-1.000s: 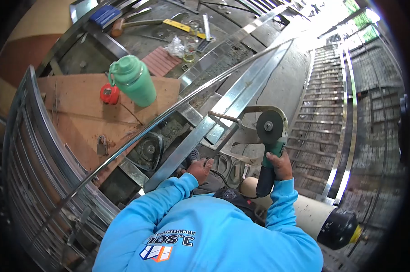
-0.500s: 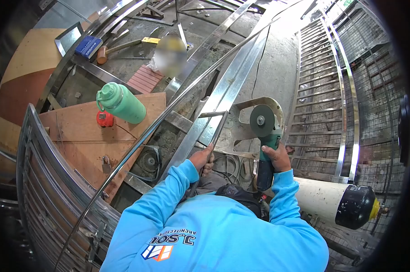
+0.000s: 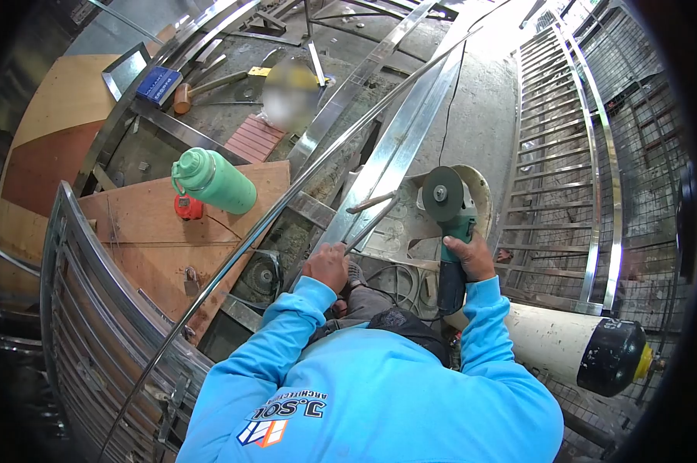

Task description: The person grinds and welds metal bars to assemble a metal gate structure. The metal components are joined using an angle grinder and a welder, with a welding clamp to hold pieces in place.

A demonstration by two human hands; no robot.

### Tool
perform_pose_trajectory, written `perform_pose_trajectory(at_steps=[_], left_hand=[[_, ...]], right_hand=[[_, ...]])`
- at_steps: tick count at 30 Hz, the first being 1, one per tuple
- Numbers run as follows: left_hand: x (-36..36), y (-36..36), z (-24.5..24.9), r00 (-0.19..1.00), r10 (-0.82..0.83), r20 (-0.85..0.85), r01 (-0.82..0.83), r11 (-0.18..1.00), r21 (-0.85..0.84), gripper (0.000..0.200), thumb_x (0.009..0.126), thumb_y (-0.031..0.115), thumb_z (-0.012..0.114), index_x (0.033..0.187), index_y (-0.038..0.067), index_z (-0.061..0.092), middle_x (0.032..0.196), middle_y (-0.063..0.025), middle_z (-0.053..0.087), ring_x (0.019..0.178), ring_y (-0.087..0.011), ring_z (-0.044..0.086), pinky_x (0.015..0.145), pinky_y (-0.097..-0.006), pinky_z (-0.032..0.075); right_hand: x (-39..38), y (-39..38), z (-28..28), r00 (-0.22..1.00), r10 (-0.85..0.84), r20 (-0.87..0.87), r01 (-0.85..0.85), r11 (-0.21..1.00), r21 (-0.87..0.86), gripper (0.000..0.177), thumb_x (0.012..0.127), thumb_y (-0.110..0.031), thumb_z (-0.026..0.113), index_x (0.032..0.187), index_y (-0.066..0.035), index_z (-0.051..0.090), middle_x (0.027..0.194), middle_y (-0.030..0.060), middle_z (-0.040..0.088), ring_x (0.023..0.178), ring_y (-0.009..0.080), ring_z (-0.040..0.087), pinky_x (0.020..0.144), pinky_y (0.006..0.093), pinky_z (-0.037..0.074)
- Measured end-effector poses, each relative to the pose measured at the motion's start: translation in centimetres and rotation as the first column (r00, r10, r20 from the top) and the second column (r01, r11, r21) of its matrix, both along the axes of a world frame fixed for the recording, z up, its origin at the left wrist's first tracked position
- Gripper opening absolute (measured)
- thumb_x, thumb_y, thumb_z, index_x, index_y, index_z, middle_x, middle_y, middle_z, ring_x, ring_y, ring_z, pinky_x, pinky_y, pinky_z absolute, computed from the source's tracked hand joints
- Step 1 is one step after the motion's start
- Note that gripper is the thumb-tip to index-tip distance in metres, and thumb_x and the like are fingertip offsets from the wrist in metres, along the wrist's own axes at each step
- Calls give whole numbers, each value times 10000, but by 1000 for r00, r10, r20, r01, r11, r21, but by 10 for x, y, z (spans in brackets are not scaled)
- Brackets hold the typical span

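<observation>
Firstly, blue sweatshirt, back print upside down: "J.SOUL". Long steel rail on floor. Green angle grinder beside rail, disc up, right hand wrapped tight round body. Thin steel bar, lower end clenched in left hand.

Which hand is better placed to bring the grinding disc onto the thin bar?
Right, probably: the right hand grips the angle grinder, its disc beside the thin steel bar, while the left hand holds that bar's near end.

Metal fabrication workshop: steel bars, angle grinder, gas cylinder.
</observation>
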State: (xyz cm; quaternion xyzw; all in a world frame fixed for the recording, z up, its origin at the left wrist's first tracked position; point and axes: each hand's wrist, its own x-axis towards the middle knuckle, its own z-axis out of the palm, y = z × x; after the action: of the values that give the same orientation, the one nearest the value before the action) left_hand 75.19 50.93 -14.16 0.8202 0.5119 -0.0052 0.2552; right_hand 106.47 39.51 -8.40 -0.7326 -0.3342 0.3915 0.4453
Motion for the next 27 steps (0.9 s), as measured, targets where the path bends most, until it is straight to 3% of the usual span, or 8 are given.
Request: perform_pose_trajectory(at_steps=[2,5,8,14,17,19,22,27], left_hand=[[-8,0,-24,999,-25,-36,31,982,188,344,915,332,731,1122,84,615,1023,-174,635,976,-405,660,842,-497,550],[-12,3,-32,1000,22,-10,-19,964,266,351,874,348,780,1067,107,612,992,-139,606,950,-379,632,820,-488,539],[-10,5,-18,990,40,-137,3,953,303,417,859,393,777,1110,93,634,1016,-130,602,963,-355,628,798,-493,537],[-8,18,-24,998,45,-33,-35,963,269,419,868,436,765,1099,111,637,1027,-108,586,985,-334,600,823,-493,502],[22,44,-30,991,-87,98,41,917,397,380,896,438,735,1092,127,634,1052,-104,580,1024,-336,590,874,-502,483],[62,68,-8,991,-104,87,56,895,442,333,903,395,736,1083,126,659,1085,-130,605,1078,-348,589,936,-501,473],[98,104,-4,977,-172,-126,197,954,225,356,927,397,710,1162,134,665,1177,-133,609,1173,-337,568,996,-508,461],[105,126,5,937,-248,-245,267,963,46,414,950,415,686,1251,134,647,1253,-135,601,1224,-338,551,1023,-514,451]], right_hand=[[-4,8,1,997,4,-75,-1,999,47,730,788,-450,864,1269,32,599,1115,106,694,987,195,652,908,339,525],[-3,16,-3,996,21,-91,-16,999,48,723,790,-453,864,1265,25,602,1109,101,692,980,187,649,900,333,528],[-5,22,6,997,17,-80,-17,1000,-2,721,791,-458,864,1261,22,602,1104,99,690,974,181,647,891,330,530],[1,26,-7,996,0,-84,1,1000,9,749,778,-478,870,1261,23,593,1108,104,687,972,178,646,883,329,535],[5,27,-6,996,-5,-92,4,1000,-8,757,776,-482,870,1264,24,590,1111,99,682,969,179,644,891,332,533],[8,29,-10,993,-13,-116,14,1000,1,755,779,-478,867,1271,23,589,1115,95,678,977,177,641,901,333,529],[13,33,-17,982,-33,-184,44,998,53,744,788,-462,857,1287,19,587,1132,88,670,1007,173,633,917,328,521],[23,45,-19,941,-4,-337,52,990,132,715,810,-434,835,1312,9,583,1166,68,655,1049,169,616,941,317,506]])
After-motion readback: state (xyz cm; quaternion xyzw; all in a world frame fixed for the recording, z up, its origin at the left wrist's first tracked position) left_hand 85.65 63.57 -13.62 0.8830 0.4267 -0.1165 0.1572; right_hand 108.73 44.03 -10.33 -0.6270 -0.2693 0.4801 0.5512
